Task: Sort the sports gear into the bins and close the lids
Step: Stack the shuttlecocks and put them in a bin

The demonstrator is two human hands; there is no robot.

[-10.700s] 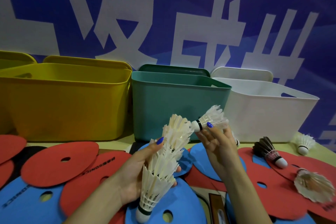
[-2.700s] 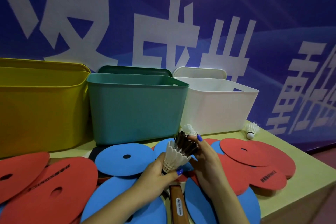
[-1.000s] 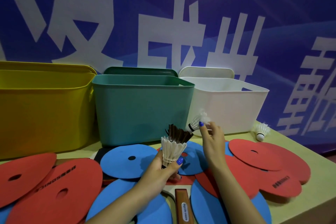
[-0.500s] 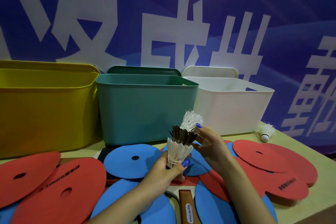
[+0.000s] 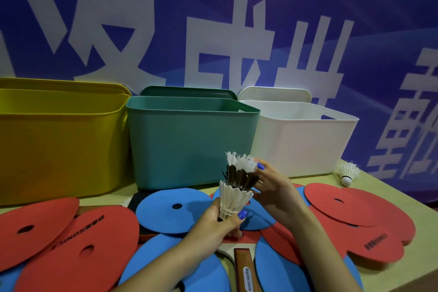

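Note:
My left hand (image 5: 219, 221) grips the base of a stack of nested shuttlecocks (image 5: 233, 199), white below and dark-feathered above. A white shuttlecock (image 5: 241, 164) sits in the top of the stack, and my right hand (image 5: 272, 187) pinches it with fingers and thumb. One loose white shuttlecock (image 5: 348, 172) lies on the table at the right, beside the white bin (image 5: 305, 144). The teal bin (image 5: 192, 142) and the yellow bin (image 5: 61, 147) stand open to its left, with their lids leaning behind them.
Red flat discs (image 5: 355, 216) and blue flat discs (image 5: 175, 211) with small holes cover the yellow-green table. A paddle handle (image 5: 245, 270) lies under my arms. The table's right edge (image 5: 424, 218) drops off near the loose shuttlecock. A blue banner wall stands behind the bins.
My right hand brought the white shuttlecock from in front of the white bin down into the top of the stack held in my left hand.

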